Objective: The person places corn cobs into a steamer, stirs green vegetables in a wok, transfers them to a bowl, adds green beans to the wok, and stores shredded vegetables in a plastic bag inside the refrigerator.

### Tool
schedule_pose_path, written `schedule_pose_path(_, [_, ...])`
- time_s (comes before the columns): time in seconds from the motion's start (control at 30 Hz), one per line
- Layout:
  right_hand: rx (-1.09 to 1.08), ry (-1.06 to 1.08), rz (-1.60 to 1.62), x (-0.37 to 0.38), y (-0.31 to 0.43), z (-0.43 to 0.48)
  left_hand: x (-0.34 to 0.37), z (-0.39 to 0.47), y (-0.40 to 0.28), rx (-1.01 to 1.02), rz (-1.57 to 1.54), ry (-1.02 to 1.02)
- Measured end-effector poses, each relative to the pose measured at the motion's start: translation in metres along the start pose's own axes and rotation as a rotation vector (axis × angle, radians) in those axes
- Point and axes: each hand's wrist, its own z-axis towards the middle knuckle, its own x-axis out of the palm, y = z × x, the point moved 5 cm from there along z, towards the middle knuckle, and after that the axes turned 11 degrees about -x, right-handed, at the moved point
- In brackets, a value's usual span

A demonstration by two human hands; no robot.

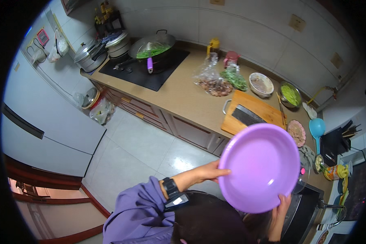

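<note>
A round purple plastic basin (pixel 259 170) is held in front of me, tilted so that its bare inside faces up to the camera. My left hand (pixel 215 171) grips its left rim, thumb over the edge. At the lower right rim, my right hand (pixel 281 205) holds it too. Just beyond the basin, a wooden cutting board (pixel 242 98) lies on the counter (pixel 177 94). A cleaver (pixel 247 115) rests flat on the board, and chopsticks (pixel 281 108) lie at its right side; the basin overlaps the board's near corner.
A lidded wok (pixel 161 56) with greens sits on the black cooktop (pixel 134 74). Bagged food (pixel 215 87), a white bowl (pixel 261 84) and a metal bowl of sliced green vegetable (pixel 290 95) line the counter. The sink (pixel 302 213) with its faucet (pixel 338 207) lies at right.
</note>
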Motion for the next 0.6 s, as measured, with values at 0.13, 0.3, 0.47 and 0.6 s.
schedule_pose_path(0.13, [0.185,0.282,-0.012,0.131,-0.063,0.022,-0.102,-0.069,0.033,-0.057,-0.262,-0.224])
schedule_pose_path(0.3, [0.216,0.618,-0.397,0.245,-0.105,0.082,-0.199,-0.142,0.068,0.034,-0.607,-0.486])
schedule_pose_path(0.47, [-0.409,0.685,-0.919,0.354,-0.134,0.189,-0.261,-0.172,0.07,0.144,-0.749,-0.568])
schedule_pose_path(0.6, [-0.728,0.485,-1.027,0.428,-0.159,0.257,-0.299,-0.165,0.047,0.112,-0.758,-0.593])
